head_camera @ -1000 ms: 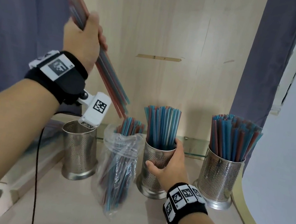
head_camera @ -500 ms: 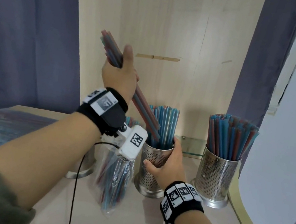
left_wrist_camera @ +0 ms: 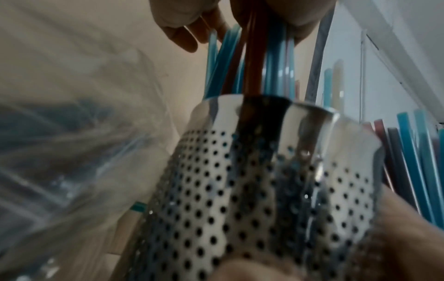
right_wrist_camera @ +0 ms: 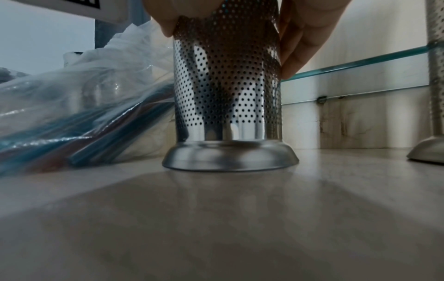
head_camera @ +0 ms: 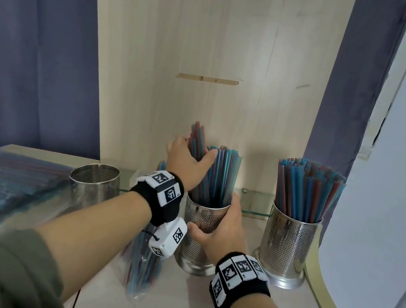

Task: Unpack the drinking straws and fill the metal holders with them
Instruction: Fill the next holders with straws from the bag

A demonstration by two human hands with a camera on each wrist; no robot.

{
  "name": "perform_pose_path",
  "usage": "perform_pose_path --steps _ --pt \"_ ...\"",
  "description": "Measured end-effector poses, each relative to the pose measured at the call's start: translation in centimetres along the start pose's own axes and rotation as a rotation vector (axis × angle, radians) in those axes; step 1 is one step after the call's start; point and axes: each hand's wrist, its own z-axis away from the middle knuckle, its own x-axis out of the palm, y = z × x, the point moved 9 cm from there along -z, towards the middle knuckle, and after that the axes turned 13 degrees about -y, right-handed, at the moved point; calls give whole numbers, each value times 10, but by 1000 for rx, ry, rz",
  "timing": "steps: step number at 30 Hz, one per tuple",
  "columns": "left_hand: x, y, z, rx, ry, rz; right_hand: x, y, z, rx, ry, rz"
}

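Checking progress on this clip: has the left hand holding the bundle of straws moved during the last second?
Yes. The left hand came down and rightward to the middle perforated metal holder, lowering its blue and red straws in.

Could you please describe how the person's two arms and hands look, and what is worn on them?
Both hands are bare. The left hand has a black wristband with white square-coded tags, a white camera box under it with a thin black cable, and an olive-green sleeve pushed up the forearm. The right hand has the same kind of black tagged band; no sleeve shows.
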Motion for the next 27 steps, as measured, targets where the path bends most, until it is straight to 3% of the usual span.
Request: perform_pose_path --steps 5,11,20,24,27 --pt "12 3 3 79 -94 -188 1 2 -1 -10 6 -6" --pt "19 -5 0 139 -147 -65 0 1 0 -12 6 -6" --pt "3 -14 -12 -21 -401 15 0 3 0 11 -13 -5" --pt "-42 -23 -20 -62 -279 84 2 4 0 16 -12 7" --pt "-66 -49 -24 -167 -162 74 3 4 0 26 -15 11"
